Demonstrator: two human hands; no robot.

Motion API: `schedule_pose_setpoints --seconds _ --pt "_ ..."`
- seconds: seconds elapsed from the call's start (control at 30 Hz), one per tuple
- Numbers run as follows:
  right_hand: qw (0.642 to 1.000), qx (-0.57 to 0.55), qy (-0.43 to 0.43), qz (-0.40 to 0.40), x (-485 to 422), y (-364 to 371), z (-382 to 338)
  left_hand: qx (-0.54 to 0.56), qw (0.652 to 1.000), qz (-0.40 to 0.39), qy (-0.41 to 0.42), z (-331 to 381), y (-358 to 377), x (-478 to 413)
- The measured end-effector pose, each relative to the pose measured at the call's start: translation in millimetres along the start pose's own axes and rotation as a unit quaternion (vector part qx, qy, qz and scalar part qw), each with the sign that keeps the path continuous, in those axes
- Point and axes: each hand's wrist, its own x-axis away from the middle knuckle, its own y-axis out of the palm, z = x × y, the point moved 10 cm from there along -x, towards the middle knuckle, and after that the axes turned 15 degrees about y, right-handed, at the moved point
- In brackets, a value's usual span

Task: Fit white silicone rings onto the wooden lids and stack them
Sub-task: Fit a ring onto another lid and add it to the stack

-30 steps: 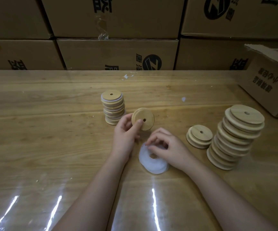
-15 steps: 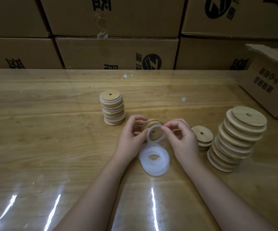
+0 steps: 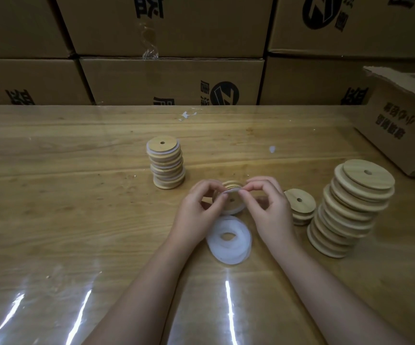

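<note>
- Left hand (image 3: 199, 207): fingers curled round the left edge of a round wooden lid (image 3: 232, 200) with a centre hole; thumb and forefinger pinch at its top rim.
- Right hand (image 3: 268, 207): thumb and forefinger pinch a thin white silicone ring (image 3: 238, 210) at the lid's top right. The other fingers are curled, holding nothing I can see.
- The lid sits between both hands, just above the table and tilted, its flat face toward the camera.
- The ring looks seated round the lower edge. My read is that the top arc is not yet on, so the fitting step is about half done.
- Key relation: the short stack of ringed wooden lids (image 3: 166, 165) lies forward-left of the hands and nearer the left hand. That hand already carries the lid, so it is the likely placer.
- The loose pile of white silicone rings (image 3: 215, 244) lies flat just in front of the wrists, between the forearms.
- To the right are a pair of bare wooden lids (image 3: 299, 204) beside the right hand, then a tall leaning stack of bare wooden lids (image 3: 351, 207). Plenty are left to do.
- The wooden table (image 3: 77, 195) is glossy with glare streaks near the camera, probably from a clear film cover.
- An open cardboard carton (image 3: 405, 125) stands at far right, and a wall of printed cardboard boxes (image 3: 171, 80) runs behind the table. Light is dim.
</note>
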Motion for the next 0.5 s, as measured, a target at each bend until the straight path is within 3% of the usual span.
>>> schedule_pose_setpoints --seconds 0.5 --pt "1.000 0.002 0.021 0.019 1.6 -3.5 2.4 -0.010 1.000 0.023 0.000 1.0 -6.6 -1.6"
